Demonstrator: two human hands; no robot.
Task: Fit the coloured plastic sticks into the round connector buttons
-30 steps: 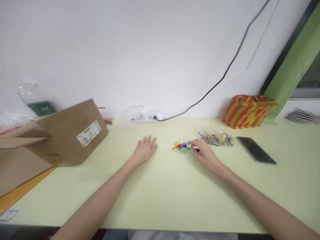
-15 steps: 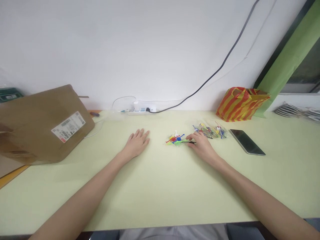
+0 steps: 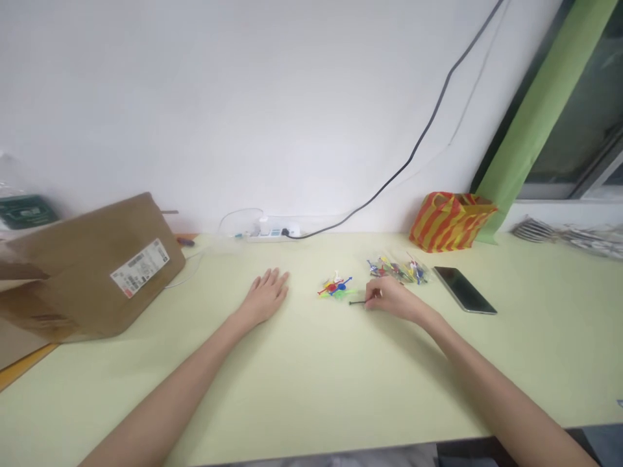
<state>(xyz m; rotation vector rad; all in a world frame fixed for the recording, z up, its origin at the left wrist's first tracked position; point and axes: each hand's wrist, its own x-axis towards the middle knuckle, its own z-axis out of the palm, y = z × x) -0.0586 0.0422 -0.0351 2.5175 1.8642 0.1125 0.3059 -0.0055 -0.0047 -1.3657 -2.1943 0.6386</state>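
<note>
My right hand [image 3: 393, 298] pinches a slim black plastic arrow [image 3: 357, 303] between thumb and fingertips, just over the table; the fingers cover part of it. Left of that hand lies a small heap of plastic arrows [image 3: 335, 287] in red, blue, white, yellow and green. Behind the hand are clear bags [image 3: 396, 270] with more coloured arrow pieces inside. My left hand [image 3: 265, 296] rests flat on the pale table [image 3: 302, 376], palm down, fingers spread, holding nothing, to the left of the heap.
A cardboard box [image 3: 87, 279] with a label stands at the left. Against the wall sits a power strip [image 3: 272, 233] with a black cable [image 3: 384, 185]. A phone [image 3: 464, 290] lies at the right, before a red-and-yellow striped bag [image 3: 448, 222].
My right hand has closed on the black arrow and drawn it slightly away from the coloured heap. The left hand stays flat in place. The whole view has shifted a little.
</note>
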